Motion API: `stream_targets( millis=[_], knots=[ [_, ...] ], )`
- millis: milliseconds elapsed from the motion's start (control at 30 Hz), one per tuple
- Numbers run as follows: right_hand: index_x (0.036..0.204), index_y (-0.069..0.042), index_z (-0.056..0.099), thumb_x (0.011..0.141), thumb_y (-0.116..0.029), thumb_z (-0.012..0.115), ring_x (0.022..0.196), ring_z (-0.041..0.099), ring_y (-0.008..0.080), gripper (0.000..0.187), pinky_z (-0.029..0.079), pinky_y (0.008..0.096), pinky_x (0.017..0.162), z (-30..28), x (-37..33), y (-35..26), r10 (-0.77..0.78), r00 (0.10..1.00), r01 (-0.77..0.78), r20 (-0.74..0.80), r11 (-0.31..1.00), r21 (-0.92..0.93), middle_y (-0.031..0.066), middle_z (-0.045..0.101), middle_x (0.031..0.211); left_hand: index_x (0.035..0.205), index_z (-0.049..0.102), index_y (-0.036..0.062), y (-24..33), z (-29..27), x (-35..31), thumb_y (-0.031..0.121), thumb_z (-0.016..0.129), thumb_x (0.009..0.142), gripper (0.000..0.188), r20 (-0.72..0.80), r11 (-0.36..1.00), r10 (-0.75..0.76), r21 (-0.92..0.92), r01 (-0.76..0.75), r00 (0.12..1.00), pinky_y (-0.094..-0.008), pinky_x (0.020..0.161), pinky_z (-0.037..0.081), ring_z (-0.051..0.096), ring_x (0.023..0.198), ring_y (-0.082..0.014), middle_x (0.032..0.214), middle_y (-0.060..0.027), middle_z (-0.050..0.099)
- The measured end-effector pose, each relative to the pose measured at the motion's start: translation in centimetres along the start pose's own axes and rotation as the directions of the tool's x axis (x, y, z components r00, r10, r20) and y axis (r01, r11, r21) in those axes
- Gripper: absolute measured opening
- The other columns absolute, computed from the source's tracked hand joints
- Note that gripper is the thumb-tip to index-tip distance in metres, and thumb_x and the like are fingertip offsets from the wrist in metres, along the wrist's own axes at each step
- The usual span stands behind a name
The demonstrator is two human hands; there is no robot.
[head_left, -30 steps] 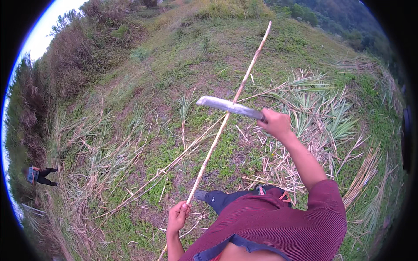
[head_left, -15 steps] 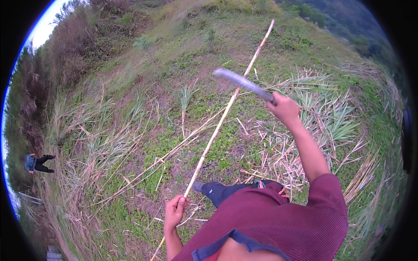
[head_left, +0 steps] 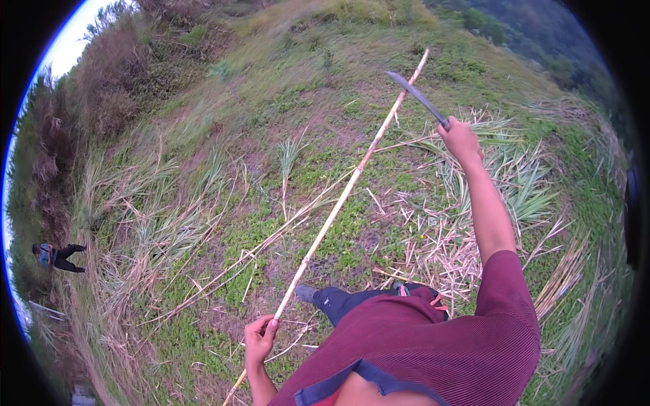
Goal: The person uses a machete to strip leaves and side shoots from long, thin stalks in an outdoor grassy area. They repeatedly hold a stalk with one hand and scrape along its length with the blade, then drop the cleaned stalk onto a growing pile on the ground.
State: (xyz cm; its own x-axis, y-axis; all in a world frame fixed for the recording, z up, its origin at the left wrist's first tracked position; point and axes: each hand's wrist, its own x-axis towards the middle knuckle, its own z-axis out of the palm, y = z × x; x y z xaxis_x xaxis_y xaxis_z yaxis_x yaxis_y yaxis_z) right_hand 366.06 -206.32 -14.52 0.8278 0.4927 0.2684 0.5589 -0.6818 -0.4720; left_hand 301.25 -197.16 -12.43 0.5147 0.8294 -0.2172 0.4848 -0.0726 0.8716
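A long pale cane stalk [head_left: 340,196] runs slantwise from the lower left up toward the far right. My left hand [head_left: 261,336] is closed round it near its lower part, and the butt end passes on below the hand. In my right hand [head_left: 462,141] is a machete [head_left: 423,100], gripped by its handle with the arm stretched out. The dark, slightly curved blade lies across the stalk near its far end; I cannot tell whether it touches.
Cut leafy stalks [head_left: 237,260] lie across the grass on the left. Right of me are a heap of green leaves [head_left: 518,179], scattered cane scraps [head_left: 447,250] and a bundle of thin canes [head_left: 563,277]. Another person [head_left: 57,257] stands far left beside tall brush [head_left: 112,101].
My right hand has carried the machete farther out, toward the stalk's far end. My left hand and the stalk have shifted slightly down and left.
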Motion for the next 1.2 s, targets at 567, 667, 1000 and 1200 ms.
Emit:
stream_targets(
  millis=[567,667,1000,1200],
  knots=[
    [0.091,0.009,0.068,0.088,-0.069,0.045,0.072,0.065,0.0393,0.081,0.051,0.0473,0.065,13.8,-10.3,22.4,0.616,0.786,-0.613,-0.055,0.788,0.059,0.0248,0.068,0.08,0.094,0.062,0.0107,5.0,1.9,6.6,0.026,0.06,0.091,0.016,-0.009,0.539,0.648,0.712,-0.451,0.761,-0.0396,0.048,0.046,0.063,0.063,-0.026,0.075,-0.0053,0.06],
    [0.089,0.008,0.066,0.089,-0.065,0.048,0.068,0.063,0.0361,0.075,0.049,0.0452,0.06,17.7,-24.2,19.9,0.654,0.635,-0.673,0.411,0.729,-0.121,0.0224,0.066,0.076,0.086,0.056,0.0101,6.0,2.9,8.0,0.024,0.059,0.091,0.015,-0.032,0.48,0.691,0.767,-0.425,0.723,-0.0375,0.049,0.048,0.064,0.065,-0.0233,0.071,-0.0043,0.056],
    [0.081,0.006,0.059,0.091,-0.051,0.057,0.051,0.054,0.0253,0.058,0.041,0.0383,0.045,15.8,-31.5,13.5,0.56,0.571,-0.671,0.6,0.74,-0.051,0.0145,0.057,0.064,0.086,0.057,0.0097,14.3,6.0,16.2,0.016,0.062,0.087,0.008,0.078,0.108,0.967,0.74,-0.664,0.243,-0.0295,0.038,0.042,0.061,0.06,-0.0137,0.069,-0.001,0.055],
    [0.074,0.003,0.052,0.092,-0.046,0.061,0.042,0.048,0.02,0.053,0.036,0.0356,0.037,14.8,-29.0,8.9,0.491,0.579,-0.77,0.651,0.591,0.239,0.0085,0.051,0.056,0.082,0.062,0.0081,28.8,3.3,19.7,0.003,0.061,0.085,0.006,-0.202,-0.017,0.964,0.601,-0.799,-0.173,-0.0233,0.034,0.037,0.052,0.046,-0.0089,0.062,-0.0016,0.058]
  ],
)
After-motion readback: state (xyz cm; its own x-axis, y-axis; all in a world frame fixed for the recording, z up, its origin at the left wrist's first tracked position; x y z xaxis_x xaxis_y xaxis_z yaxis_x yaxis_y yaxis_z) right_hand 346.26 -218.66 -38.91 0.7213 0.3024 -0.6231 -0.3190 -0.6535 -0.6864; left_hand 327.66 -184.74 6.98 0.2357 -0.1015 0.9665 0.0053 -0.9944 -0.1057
